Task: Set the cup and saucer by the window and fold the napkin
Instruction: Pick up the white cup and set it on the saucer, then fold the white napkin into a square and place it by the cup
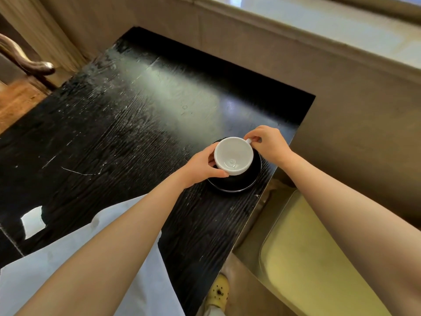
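A white cup, empty, sits on a black saucer near the right edge of the black table. My left hand wraps the cup's left side, thumb on the saucer's rim. My right hand pinches the cup's handle at its far right. A pale grey-white napkin lies spread flat on the table's near left part, partly under my left forearm. The window sill runs along the top right.
A yellow-green cushioned seat stands right of the table. A beige wall under the sill borders the table's far and right sides. A chair's curved wooden arm and a curtain are at the far left. My yellow shoe shows below.
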Demonstrator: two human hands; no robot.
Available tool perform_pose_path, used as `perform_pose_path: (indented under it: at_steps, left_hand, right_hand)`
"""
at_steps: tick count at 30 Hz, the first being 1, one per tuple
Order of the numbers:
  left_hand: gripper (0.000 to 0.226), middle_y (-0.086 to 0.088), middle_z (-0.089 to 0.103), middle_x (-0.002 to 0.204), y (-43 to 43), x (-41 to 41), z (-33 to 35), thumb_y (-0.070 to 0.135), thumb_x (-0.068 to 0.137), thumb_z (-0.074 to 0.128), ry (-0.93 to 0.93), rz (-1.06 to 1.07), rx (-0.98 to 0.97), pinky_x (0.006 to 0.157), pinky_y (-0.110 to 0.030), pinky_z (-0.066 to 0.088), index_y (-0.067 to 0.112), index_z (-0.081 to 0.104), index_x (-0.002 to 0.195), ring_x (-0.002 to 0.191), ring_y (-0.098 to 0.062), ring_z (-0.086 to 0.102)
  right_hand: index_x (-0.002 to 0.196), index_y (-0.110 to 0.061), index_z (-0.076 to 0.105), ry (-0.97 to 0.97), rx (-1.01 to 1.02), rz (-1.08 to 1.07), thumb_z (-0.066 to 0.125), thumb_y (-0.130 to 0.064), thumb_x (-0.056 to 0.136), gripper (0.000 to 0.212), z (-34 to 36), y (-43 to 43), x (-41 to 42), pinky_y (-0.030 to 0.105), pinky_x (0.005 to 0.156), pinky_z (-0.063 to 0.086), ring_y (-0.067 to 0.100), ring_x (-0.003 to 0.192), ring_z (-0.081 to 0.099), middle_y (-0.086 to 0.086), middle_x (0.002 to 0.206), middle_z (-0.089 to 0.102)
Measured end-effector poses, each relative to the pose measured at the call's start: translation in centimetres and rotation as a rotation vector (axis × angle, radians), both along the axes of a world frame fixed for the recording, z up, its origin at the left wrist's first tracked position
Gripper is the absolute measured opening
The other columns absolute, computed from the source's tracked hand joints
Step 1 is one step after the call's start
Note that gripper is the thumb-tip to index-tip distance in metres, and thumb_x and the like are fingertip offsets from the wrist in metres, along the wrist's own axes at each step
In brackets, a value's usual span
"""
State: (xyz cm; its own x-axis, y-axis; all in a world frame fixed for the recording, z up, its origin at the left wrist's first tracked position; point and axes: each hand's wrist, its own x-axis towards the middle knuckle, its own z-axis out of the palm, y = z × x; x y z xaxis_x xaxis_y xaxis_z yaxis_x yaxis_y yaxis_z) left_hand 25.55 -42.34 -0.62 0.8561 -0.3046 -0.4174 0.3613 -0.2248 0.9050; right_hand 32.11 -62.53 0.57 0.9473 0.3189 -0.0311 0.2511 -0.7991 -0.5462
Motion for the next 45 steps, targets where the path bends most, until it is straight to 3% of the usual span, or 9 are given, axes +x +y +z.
perform_pose_path:
  at_steps: [4,11,17,23,30,37,41,43,45]
  left_hand:
    - [0.081,0.007,0.052,0.131,-0.1,-0.1,0.1,0.000,0.069,0.075,-0.014,0.001,0.032,0.100,-0.024,0.042,0.035,0.040,0.133,0.122,-0.007,0.050]
    - [0.101,-0.001,0.038,0.143,0.0,-0.3,1.6,0.001,0.072,0.076,-0.008,0.030,0.164,0.100,-0.021,0.036,0.020,0.014,0.149,0.125,-0.009,0.041]
    - [0.092,-0.007,0.038,0.147,1.7,-0.7,4.7,0.009,0.075,0.075,-0.080,0.041,0.356,0.107,-0.031,0.035,0.020,0.020,0.148,0.133,-0.019,0.040]
    - [0.072,-0.006,0.045,0.142,5.3,-3.6,7.8,0.022,0.081,0.071,-0.140,0.065,0.542,0.102,-0.031,0.037,0.018,0.034,0.143,0.126,-0.021,0.046]
    - [0.065,-0.008,0.044,0.143,11.9,-12.9,9.0,0.021,0.084,0.067,-0.131,0.138,0.595,0.101,-0.031,0.037,0.016,0.037,0.141,0.129,-0.022,0.044]
    - [0.049,-0.011,0.050,0.129,17.7,-31.9,4.2,0.007,0.081,0.066,-0.230,0.406,0.650,0.095,-0.026,0.040,0.008,0.050,0.128,0.118,-0.025,0.050]
    - [0.055,-0.003,0.038,0.143,18.7,-42.7,0.9,0.032,0.087,0.058,-0.194,0.263,0.764,0.104,-0.023,0.029,0.015,0.041,0.137,0.132,-0.022,0.037]
    - [0.080,0.002,0.009,0.157,19.1,-46.2,-1.1,0.063,0.080,0.035,-0.114,0.039,0.864,0.117,-0.035,0.010,0.023,0.019,0.147,0.145,-0.018,0.006]
    - [0.091,0.006,-0.022,0.152,19.6,-48.2,-3.0,0.073,0.069,0.013,-0.079,-0.146,0.999,0.116,-0.042,-0.011,0.031,-0.008,0.147,0.139,-0.010,-0.024]
  right_hand:
    - [0.106,-0.008,0.069,0.062,-0.007,-0.009,0.057,-0.005,0.088,0.022,0.2,0.1,0.0,0.027,0.081,0.044,0.026,0.097,0.059,0.013,0.108,0.066]
    - [0.128,-0.010,0.053,0.244,-0.102,-0.009,0.053,0.000,0.086,0.043,2.1,0.4,-0.1,0.033,0.094,0.044,0.027,0.109,0.057,0.012,0.122,0.061]
    - [0.135,-0.010,0.043,0.326,-0.256,0.004,0.054,-0.006,0.086,0.050,5.9,0.3,-0.3,0.032,0.099,0.039,0.027,0.121,0.050,0.011,0.131,0.055]
    - [0.129,-0.010,0.050,0.215,-0.115,-0.017,0.051,-0.009,0.087,0.041,9.9,3.8,-3.9,0.035,0.100,0.042,0.025,0.118,0.053,0.010,0.127,0.059]
    - [0.121,-0.009,0.057,0.261,-0.040,0.131,0.053,-0.016,0.089,0.033,8.2,11.9,-14.7,0.032,0.096,0.043,0.026,0.110,0.059,0.009,0.117,0.065]
    - [0.120,-0.011,0.054,0.433,-0.150,0.206,0.054,-0.033,0.091,0.036,0.7,17.1,-30.5,0.037,0.090,0.049,0.023,0.106,0.057,0.008,0.120,0.060]
    - [0.137,-0.008,0.037,0.294,-0.266,0.379,0.058,-0.043,0.086,0.066,-1.7,16.8,-37.4,0.034,0.111,0.026,0.026,0.133,0.030,0.007,0.147,0.033]
    - [0.149,-0.015,0.011,0.248,-0.300,0.537,0.057,-0.053,0.083,0.089,-2.2,15.7,-39.4,0.032,0.117,0.001,0.024,0.145,-0.002,0.000,0.158,0.002]
    - [0.148,-0.022,-0.005,0.264,-0.324,0.652,0.058,-0.058,0.079,0.101,-2.8,14.6,-40.3,0.033,0.115,-0.014,0.017,0.140,-0.024,-0.007,0.152,-0.021]
